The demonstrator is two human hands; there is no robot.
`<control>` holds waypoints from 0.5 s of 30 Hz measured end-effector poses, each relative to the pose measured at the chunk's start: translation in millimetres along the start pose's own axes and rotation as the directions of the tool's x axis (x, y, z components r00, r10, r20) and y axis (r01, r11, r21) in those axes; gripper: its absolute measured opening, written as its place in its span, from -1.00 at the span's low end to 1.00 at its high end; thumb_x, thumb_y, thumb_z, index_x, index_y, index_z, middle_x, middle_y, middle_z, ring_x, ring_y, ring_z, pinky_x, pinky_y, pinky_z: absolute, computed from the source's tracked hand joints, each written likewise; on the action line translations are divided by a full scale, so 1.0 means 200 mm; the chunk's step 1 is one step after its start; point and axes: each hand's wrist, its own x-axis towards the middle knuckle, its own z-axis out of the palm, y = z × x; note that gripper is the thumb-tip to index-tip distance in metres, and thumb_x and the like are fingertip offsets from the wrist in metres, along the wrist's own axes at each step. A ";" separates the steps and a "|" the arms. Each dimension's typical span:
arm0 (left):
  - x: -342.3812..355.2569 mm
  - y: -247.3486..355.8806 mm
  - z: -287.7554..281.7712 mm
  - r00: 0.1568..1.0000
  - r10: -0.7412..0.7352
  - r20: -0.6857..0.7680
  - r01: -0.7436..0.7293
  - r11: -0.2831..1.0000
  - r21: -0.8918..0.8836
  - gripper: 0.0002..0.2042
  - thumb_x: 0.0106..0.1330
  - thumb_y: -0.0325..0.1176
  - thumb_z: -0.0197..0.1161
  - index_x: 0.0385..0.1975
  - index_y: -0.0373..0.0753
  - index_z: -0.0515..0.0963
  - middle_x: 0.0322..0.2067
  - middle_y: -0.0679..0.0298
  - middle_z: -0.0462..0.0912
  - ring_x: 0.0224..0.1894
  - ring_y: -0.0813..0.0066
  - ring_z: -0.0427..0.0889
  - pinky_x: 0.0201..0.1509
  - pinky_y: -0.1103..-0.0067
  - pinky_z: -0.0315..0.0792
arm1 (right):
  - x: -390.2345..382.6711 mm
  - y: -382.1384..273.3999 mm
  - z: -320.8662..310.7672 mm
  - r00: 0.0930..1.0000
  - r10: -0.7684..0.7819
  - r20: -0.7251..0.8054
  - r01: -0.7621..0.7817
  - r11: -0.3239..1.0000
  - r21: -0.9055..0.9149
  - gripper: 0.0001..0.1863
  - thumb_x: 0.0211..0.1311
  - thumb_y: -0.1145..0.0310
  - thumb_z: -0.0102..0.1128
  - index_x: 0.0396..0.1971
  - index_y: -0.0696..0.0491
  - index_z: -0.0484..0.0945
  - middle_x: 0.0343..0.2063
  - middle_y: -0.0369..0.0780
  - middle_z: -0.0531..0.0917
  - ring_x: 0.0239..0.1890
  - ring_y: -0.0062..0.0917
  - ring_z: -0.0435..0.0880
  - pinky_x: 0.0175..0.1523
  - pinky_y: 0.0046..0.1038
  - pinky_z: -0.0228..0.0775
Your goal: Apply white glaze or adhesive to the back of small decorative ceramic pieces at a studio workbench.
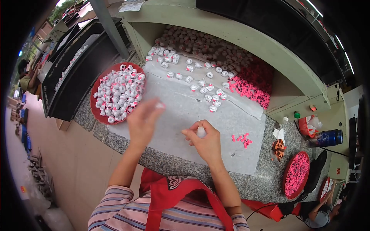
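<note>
My left hand (140, 121), blurred by motion, is raised beside the red tray (94, 107) of small white pieces with pink marks, holding a small white piece with pink (158, 105) at its fingertips. My right hand (206, 142) is closed on a tool with a translucent white body (200, 132) and a thin upright needle. Below both lies a white sheet (177, 104). Loose white pieces (212, 108) lie beyond my hands, and small pink discs (241, 138) lie right of my right hand.
A pale green open cabinet (279, 106) holds pieces and pink bits. Black trays (54, 100) stand left. At right are a dish of pink bits (296, 173), a blue bottle (327, 138) and red basket (306, 127). Other people (27, 79) (322, 215) work at both edges.
</note>
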 end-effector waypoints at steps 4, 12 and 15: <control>0.34 -0.15 -0.32 0.904 0.372 -0.211 -0.209 0.814 0.542 -0.83 0.05 -0.51 0.18 -0.32 -0.31 0.53 -0.38 0.16 0.57 -0.41 0.39 0.56 -0.33 0.59 0.43 | -0.03 -0.02 -0.09 0.994 0.050 -0.096 -0.044 0.997 0.063 -0.81 -0.08 0.47 0.27 -0.53 0.18 0.42 -0.63 -0.27 0.53 -0.58 -0.67 0.54 -0.56 -0.67 0.37; 0.36 -0.24 0.35 0.860 0.462 0.218 -0.483 0.598 0.639 -0.75 0.02 -0.52 0.14 -0.25 -0.24 0.50 -0.21 0.09 0.47 -0.20 0.19 0.46 -0.17 0.40 0.39 | -0.12 0.03 -0.19 0.968 -0.038 -0.248 0.057 0.996 0.067 -0.78 -0.07 0.52 0.23 -0.39 0.14 0.39 -0.56 -0.30 0.46 -0.51 -0.70 0.47 -0.44 -0.65 0.38; 0.32 -0.27 0.56 0.890 0.320 0.325 -0.455 0.576 0.679 -0.71 0.01 -0.55 0.15 -0.21 -0.24 0.49 -0.27 0.14 0.50 -0.29 0.29 0.50 -0.27 0.45 0.43 | -0.19 0.04 -0.25 0.954 -0.119 -0.274 0.124 0.992 0.003 -0.70 -0.04 0.58 0.16 -0.26 0.12 0.32 -0.47 -0.29 0.45 -0.39 -0.69 0.44 -0.27 -0.57 0.40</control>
